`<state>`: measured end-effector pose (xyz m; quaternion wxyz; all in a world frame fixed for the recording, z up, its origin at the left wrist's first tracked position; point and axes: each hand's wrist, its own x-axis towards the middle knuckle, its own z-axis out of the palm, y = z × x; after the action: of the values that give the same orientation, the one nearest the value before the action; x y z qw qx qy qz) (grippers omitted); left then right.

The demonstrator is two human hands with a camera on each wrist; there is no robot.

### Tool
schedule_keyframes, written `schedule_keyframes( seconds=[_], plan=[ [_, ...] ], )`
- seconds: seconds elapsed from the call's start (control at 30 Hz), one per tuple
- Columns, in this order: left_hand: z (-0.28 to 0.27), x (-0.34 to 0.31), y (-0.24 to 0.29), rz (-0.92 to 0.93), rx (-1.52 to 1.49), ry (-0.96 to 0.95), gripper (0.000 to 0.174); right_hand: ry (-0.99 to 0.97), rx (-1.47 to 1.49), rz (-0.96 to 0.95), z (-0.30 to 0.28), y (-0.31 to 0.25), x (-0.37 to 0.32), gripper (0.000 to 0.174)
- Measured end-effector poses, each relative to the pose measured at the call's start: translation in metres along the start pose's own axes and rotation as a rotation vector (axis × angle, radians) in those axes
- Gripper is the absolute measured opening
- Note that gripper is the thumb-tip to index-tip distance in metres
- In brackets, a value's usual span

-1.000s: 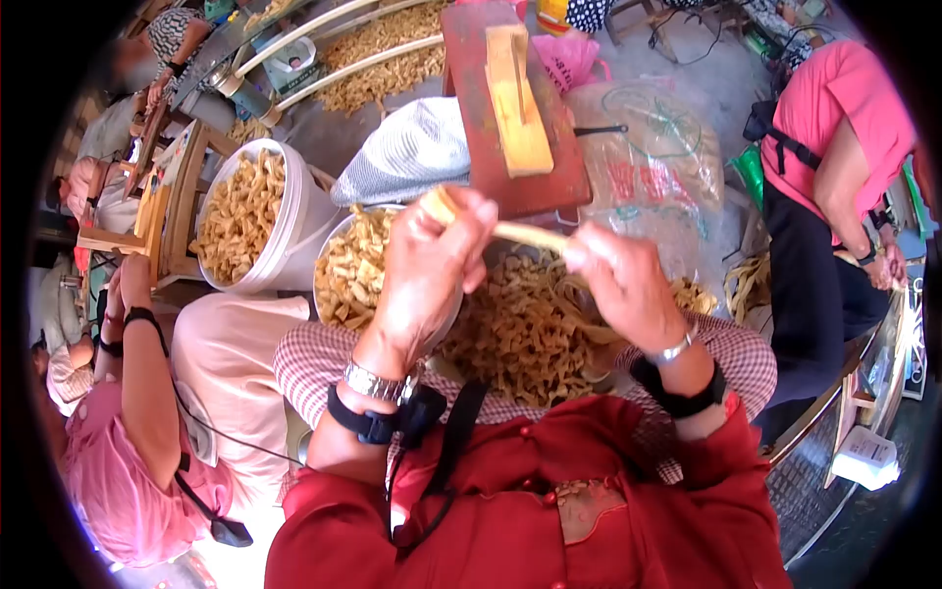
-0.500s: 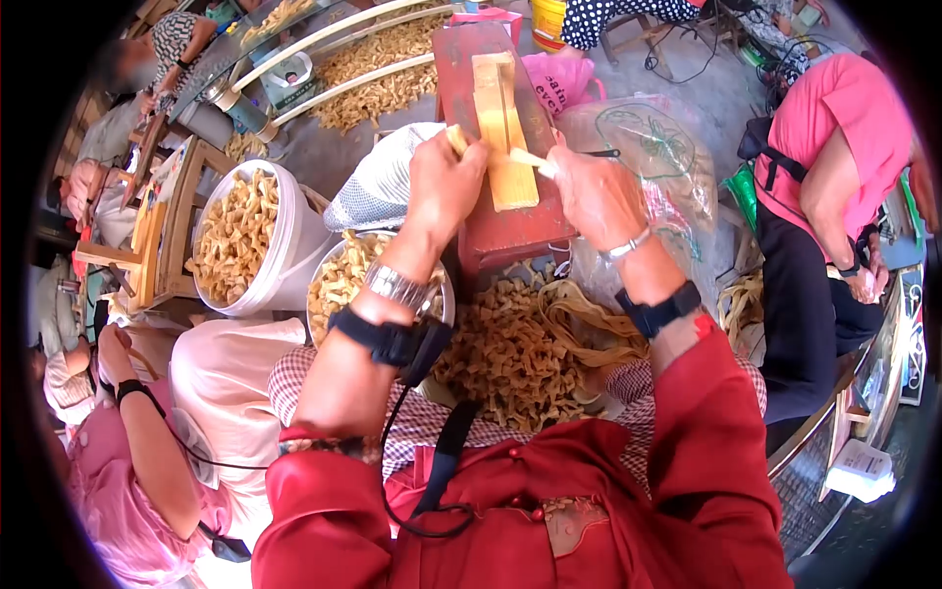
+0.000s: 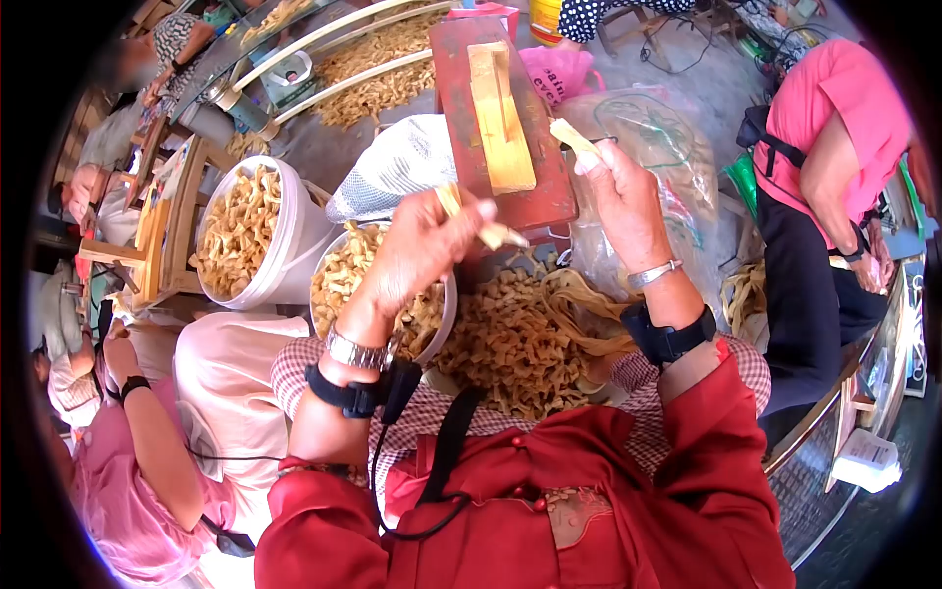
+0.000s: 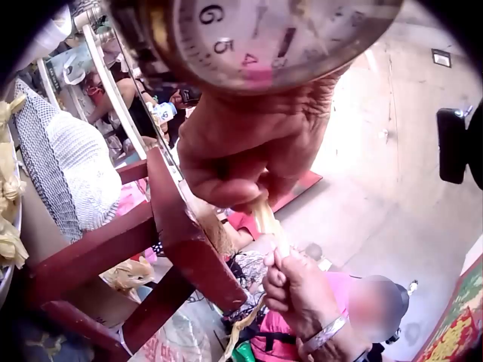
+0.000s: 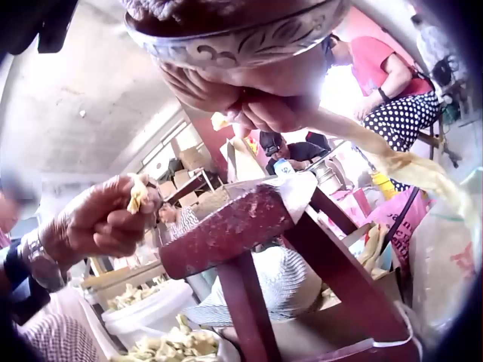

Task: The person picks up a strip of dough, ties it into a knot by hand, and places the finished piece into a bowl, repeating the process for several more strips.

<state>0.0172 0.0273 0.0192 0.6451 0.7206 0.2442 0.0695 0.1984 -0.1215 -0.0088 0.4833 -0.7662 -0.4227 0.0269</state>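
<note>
- I used the red bench as my landmark; a yellow wooden block lay lengthwise on its top, facing the wearer, probably so both hands could reach it.
- The left hand was just off the bench's near left corner, thumb and fingers pinching a short yellowish piece; I judged that the tip grip left its end exposed and easy to release.
- The right hand was beside the bench's right edge, thumb and fingers pinching a pale strip. One short end poked up past the fingertips while the rest trailed behind, which I took as keeping the slack out of the way.
- In the head view I saw a gap between the two held things.
- A round basin of similar pieces was near-left of the bench, apparently within easy left-hand reach; a white bucket was farther left.
- Nearer the wearer than the bench lay a heap of pieces, with long strips at its right.
</note>
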Motion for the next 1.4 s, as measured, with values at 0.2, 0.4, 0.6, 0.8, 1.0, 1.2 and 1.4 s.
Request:
schedule_keyframes(
  seconds=[0.2,0.4,0.6,0.8,1.0,1.2,1.4],
  plan=[
    [0.009,-0.023,-0.022,-0.047,0.265,-0.107,0.036,-0.041,0.064,0.068,0.017,-0.005,0.004,0.043],
    [0.003,-0.001,-0.014,0.215,0.43,0.297,0.026,-0.003,-0.08,0.028,0.037,-0.009,0.012,0.026],
    [0.019,0.056,-0.018,0.485,0.641,0.485,0.024,-0.042,-0.198,0.023,0.039,-0.01,0.014,0.02],
    [0.036,0.046,-0.02,0.454,0.655,0.543,0.028,-0.021,-0.103,-0.03,0.038,-0.009,0.003,0.02],
    [0.049,0.026,-0.017,0.368,0.648,0.506,0.026,-0.044,-0.097,0.017,0.029,-0.013,-0.014,0.022],
    [0.052,0.02,-0.018,0.356,0.657,0.505,0.026,-0.064,0.02,0.017,0.025,-0.008,-0.027,0.029],
    [0.054,0.006,-0.027,0.462,0.324,0.562,0.016,-0.144,0.325,0.255,0.007,-0.031,-0.058,0.032]
  ],
)
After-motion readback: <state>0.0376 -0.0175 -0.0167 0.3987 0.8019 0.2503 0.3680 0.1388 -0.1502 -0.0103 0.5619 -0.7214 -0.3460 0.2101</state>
